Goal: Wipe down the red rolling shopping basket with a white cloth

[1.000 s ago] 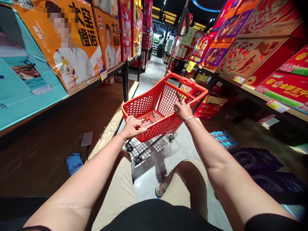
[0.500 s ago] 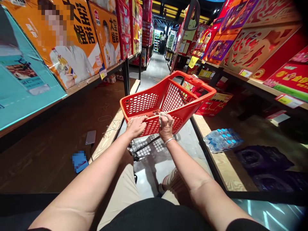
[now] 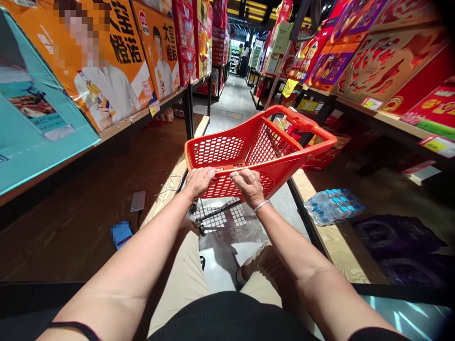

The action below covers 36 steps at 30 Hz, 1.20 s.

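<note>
A red plastic shopping cart (image 3: 284,175) stands sideways in front of me in the aisle, its handle off to the right. My left hand (image 3: 199,182) is closed over the near rim toward the cart's left corner, thumb along the top. Farther right, my right hand (image 3: 250,185) is bent against the same side, just below the rim. A bit of crumpled pale cloth (image 3: 234,175) shows at its fingertips, mostly hidden by the fingers. The basket's visible inside holds no goods; a folding child-seat panel stands near the handle.
Shelves of boxed drinks flank the aisle, with orange cartons (image 3: 106,85) on the left. On the low left shelf lie a power bank (image 3: 138,201) with a cable and a blue item (image 3: 122,234). Shrink-wrapped water bottles (image 3: 334,207) rest low on the right. People stand far down the aisle.
The cart appears slightly farther right in view. My right hand has shifted right and lower along the cart's side, and less of the cloth shows. My left hand still holds the rim.
</note>
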### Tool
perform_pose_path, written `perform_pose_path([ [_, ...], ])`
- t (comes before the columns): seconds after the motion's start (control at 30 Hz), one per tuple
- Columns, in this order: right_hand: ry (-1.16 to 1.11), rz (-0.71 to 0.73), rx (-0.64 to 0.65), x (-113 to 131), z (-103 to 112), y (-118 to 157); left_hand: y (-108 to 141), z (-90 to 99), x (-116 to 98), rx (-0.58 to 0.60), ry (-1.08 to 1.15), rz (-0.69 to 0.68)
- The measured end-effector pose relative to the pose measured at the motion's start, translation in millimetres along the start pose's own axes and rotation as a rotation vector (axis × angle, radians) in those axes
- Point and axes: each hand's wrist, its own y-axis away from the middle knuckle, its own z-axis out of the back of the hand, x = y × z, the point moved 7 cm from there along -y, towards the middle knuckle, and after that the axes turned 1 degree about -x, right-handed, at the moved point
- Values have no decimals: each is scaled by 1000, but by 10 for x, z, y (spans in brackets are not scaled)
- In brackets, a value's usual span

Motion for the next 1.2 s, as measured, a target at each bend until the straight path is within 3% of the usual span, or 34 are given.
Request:
perform_pose_path([
  [0.07, 13, -50, -48, -74, 105, -55, -18, -43, 3, 0, 11, -11],
  [0.13, 33, -49, -21, -49, 44, 30, -31, -84, -11, -3, 24, -22],
  [0.3, 101, 52, 284, 134, -420, 555, -37, -135, -43, -13, 54, -24],
  [0.37, 101, 99, 361, 186, -462, 653, -42, -148, -44, 0, 86, -33],
  [0.43, 68, 131, 327, 244, -347, 577, -51, -157, -39, 10, 135, -42],
  [0.6, -24, 88, 106, 423, 22, 61, -56, -159, -43, -4, 239, -46],
  [0.7, -6, 77, 141, 556, -62, -12, -46, -159, -61, 4, 263, -36],
  [0.83, 2, 207, 258, 711, -174, 169, -34, -144, -82, 15, 238, -38],
  [0.93, 18, 185, 178, 596, 180, 173, -18, -125, -120, 20, 192, -78],
  [1.07, 125, -42, -24, 69, 1123, 58, 29, -111, -182, 26, 116, -125],
  [1.13, 197, -150, -16, -244, 1493, 73, 59, -110, -206, 18, 91, -129],
  [1.2, 257, -249, 11, -502, 1693, 140, 86, -108, -227, 1, 62, -126],
])
